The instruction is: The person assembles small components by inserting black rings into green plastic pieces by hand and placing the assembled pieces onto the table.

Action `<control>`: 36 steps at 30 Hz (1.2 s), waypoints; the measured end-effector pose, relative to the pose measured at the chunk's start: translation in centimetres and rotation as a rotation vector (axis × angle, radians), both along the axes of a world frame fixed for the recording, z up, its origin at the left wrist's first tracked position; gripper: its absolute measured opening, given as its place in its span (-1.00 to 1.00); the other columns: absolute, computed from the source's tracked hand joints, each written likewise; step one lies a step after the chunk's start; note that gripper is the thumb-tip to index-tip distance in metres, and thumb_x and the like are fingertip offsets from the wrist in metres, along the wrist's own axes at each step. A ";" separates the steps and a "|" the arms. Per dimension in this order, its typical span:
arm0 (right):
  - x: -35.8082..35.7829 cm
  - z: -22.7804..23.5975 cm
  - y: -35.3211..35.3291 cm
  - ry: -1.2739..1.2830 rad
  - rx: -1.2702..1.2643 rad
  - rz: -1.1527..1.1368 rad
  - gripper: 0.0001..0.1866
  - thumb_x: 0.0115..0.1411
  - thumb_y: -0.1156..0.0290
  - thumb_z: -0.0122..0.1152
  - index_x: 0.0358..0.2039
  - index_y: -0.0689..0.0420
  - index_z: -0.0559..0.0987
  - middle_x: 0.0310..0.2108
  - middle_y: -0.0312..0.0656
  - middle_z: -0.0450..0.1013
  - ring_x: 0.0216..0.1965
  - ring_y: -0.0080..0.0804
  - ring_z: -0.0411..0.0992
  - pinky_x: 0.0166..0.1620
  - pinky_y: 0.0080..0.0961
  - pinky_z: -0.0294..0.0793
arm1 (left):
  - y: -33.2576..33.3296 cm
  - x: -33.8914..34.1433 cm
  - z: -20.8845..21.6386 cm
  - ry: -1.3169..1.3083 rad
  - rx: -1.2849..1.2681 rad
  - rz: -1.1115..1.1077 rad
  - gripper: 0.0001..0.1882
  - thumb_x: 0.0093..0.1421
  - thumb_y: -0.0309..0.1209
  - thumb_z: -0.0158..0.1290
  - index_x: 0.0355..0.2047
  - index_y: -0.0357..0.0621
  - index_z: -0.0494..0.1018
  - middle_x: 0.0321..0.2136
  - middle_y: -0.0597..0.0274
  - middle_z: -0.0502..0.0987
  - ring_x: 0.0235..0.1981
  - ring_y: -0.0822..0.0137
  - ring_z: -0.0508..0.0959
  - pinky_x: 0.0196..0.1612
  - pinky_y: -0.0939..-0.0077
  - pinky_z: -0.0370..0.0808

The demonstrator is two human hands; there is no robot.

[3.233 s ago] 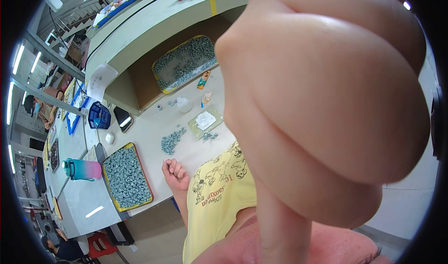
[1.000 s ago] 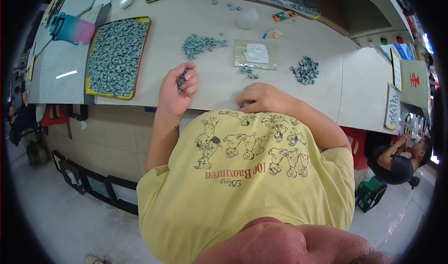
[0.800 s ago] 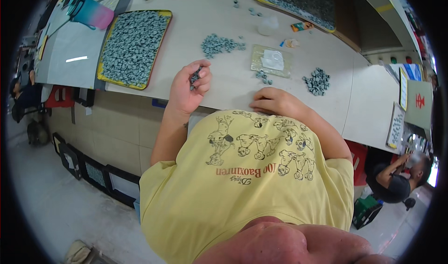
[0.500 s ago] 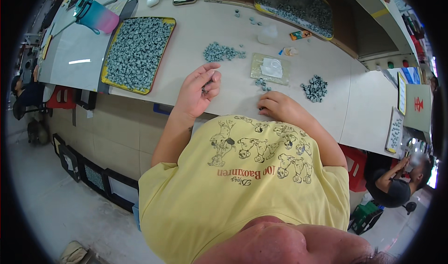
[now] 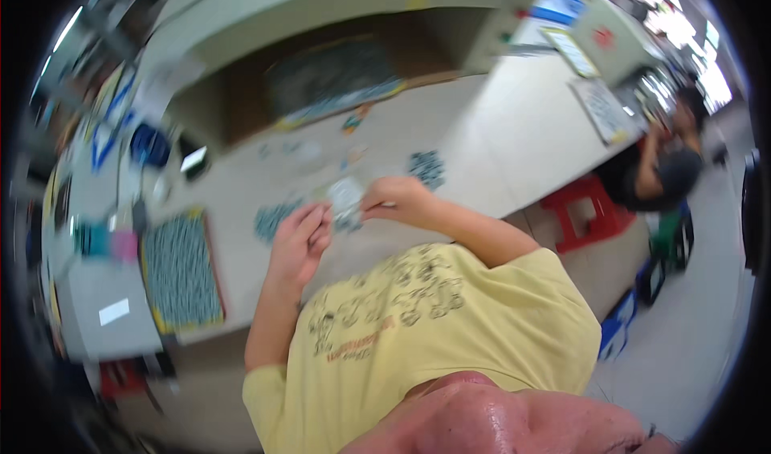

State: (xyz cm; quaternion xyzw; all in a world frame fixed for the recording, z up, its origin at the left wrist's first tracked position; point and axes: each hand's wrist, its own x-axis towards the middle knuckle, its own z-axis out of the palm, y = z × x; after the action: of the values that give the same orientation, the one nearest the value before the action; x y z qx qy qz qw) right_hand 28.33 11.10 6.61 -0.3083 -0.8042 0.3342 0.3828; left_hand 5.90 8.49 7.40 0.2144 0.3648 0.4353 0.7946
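Over the table edge, my left hand is held up with its fingers curled closed; whatever lies inside is hidden. To its right, my right hand has thumb and fingers pinched together, and motion blur hides anything between them. A loose heap of small grey-green pieces lies just behind the left hand. Between the hands sits a flat clear packet with a white patch, with a few pieces at its near side. Beyond the right hand is a second small heap of darker pieces.
A yellow-rimmed tray full of pieces stands at left, beside a teal and pink bottle. A phone lies farther back. Another tray sits under the shelf. At right are a red stool and a seated person.
The view has swung to the right and blurred. My right hand has risen from the table edge toward the packet, and the hands are now closer together. The left hand stays curled.
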 end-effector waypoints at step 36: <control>0.8 1.0 2.1 -0.246 0.507 0.039 -0.71 -0.14 0.52 0.17 -0.31 0.26 0.49 -0.35 -0.09 0.40 -0.31 -0.18 0.39 -0.24 -0.36 0.40 | 2.0 4.6 -1.5 0.180 0.182 0.015 -0.84 0.22 -0.43 -0.09 -0.33 -0.31 0.36 -0.58 0.40 0.28 -0.70 0.65 0.11 -0.68 0.76 0.03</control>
State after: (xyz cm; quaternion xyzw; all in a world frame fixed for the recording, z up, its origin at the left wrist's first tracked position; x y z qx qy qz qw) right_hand 29.14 13.22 7.65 -0.2255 -0.9084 0.0898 0.3405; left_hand 10.53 10.53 5.93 0.3212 0.3952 0.4517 0.7326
